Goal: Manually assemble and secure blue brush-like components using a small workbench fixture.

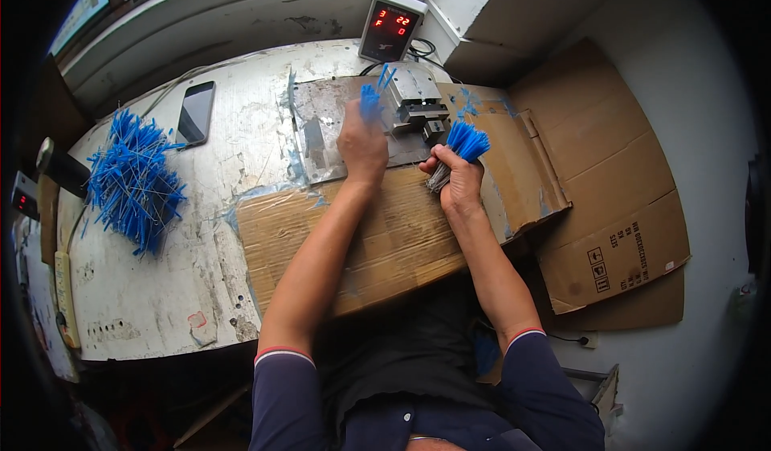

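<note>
My right hand [461,179] is closed around a thick bunch of blue-ended thin wires [468,141]. Their blue ends fan out beyond the fingers, and the greyish wire ends stick out below the thumb side. Over the metal plate [321,130], my left hand [363,147] is closed on a smaller bunch of blue strips [369,102], partly smeared by motion. Two blue strips [387,76] stand up just beyond it, beside the metal block fixture [416,97]. That fixture lies between and beyond my hands. Whether the left hand touches it I cannot tell.
A loose pile of blue-ended wires [136,182] lies on the worn white table [193,266] at left, near a phone [196,112]. A counter box with red digits [392,25] stands behind the fixture. Cardboard [361,242] covers the front edge; a carton [602,178] leans at right.
</note>
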Tool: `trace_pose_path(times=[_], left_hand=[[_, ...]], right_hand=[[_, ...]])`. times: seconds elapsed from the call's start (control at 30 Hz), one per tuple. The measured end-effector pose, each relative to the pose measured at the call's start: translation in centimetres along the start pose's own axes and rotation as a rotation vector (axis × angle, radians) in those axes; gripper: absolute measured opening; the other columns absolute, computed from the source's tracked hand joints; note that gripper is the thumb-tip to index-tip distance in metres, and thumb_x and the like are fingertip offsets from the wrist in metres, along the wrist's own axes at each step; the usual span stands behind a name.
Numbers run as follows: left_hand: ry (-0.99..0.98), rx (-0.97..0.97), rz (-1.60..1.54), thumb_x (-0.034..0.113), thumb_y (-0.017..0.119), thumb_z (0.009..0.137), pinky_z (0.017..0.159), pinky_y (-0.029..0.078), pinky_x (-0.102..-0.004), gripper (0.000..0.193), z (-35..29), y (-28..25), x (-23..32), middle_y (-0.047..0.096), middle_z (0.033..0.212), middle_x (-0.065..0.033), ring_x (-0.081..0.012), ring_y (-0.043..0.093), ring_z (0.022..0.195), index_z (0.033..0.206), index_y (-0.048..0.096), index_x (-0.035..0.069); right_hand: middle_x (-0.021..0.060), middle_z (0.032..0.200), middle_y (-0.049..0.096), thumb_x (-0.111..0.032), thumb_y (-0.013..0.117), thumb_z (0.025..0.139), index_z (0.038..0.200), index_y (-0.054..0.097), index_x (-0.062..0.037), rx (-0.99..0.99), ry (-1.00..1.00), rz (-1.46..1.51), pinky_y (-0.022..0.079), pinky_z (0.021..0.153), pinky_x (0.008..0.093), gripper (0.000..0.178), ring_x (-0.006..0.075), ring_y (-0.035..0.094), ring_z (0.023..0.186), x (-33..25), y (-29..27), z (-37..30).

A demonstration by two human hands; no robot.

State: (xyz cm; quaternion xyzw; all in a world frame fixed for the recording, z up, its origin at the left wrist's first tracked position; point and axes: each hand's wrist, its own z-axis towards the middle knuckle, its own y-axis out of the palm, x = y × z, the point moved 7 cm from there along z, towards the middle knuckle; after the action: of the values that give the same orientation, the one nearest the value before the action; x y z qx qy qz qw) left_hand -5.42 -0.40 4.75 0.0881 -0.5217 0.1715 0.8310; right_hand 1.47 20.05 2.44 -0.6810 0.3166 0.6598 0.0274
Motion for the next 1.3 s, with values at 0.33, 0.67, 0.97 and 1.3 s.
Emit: trace_pose_path(times=[0.33, 0.67, 0.97, 1.3], left_hand=[[0.034, -0.181, -0.036, 0.017, 0.064, 0.099, 0.067, 0.052, -0.0420, 0.015, -2.2, 3.0, 0.1, 0.071, 0.084, -0.0129, -0.0315, 0.071, 0.078, 0.106, 0.058, 0.006], [-0.004, -0.055, -0.001, 0.012, 0.054, 0.099, 0.072, 0.053, -0.0464, 0.017, -0.4, 0.6, -0.5, 0.076, 0.092, -0.0098, -0.0346, 0.074, 0.085, 0.116, 0.055, 0.010], [0.031, -0.017, 0.077, 0.015, 0.055, 0.100, 0.073, 0.052, -0.0470, 0.012, -0.6, 0.4, -0.2, 0.074, 0.094, -0.0111, -0.0358, 0.072, 0.087, 0.111, 0.058, 0.010], [0.334, -0.268, 0.451, 0.002, 0.056, 0.088, 0.079, 0.047, -0.0459, 0.022, -2.1, 2.5, 1.2, 0.066, 0.085, -0.0167, -0.0363, 0.064, 0.086, 0.110, 0.060, 0.007]], right_hand=[[0.0055, 0.080, 0.069, -0.002, 0.082, 0.078, 0.096, 0.069, -0.0023, -0.279, -0.042, -0.217, 0.055, 0.055, 0.0306, 0.022, 0.0152, 0.065, 0.062, -0.6, 2.6, -0.8], [0.0081, 0.072, 0.065, 0.006, 0.078, 0.076, 0.086, 0.063, 0.0003, -0.050, -0.026, -0.309, 0.052, 0.044, 0.0290, 0.018, 0.0162, 0.063, 0.053, -1.2, -0.6, 2.0], [0.0075, 0.070, 0.065, 0.005, 0.078, 0.076, 0.082, 0.064, 0.0001, 0.007, -0.044, -0.358, 0.052, 0.043, 0.0280, 0.016, 0.0155, 0.064, 0.054, -1.0, -0.2, 2.4], [0.0106, 0.076, 0.069, 0.003, 0.078, 0.079, 0.088, 0.067, 0.0023, -0.017, 0.034, -0.214, 0.061, 0.051, 0.0322, 0.014, 0.0193, 0.068, 0.061, -1.0, -0.6, 2.1]])
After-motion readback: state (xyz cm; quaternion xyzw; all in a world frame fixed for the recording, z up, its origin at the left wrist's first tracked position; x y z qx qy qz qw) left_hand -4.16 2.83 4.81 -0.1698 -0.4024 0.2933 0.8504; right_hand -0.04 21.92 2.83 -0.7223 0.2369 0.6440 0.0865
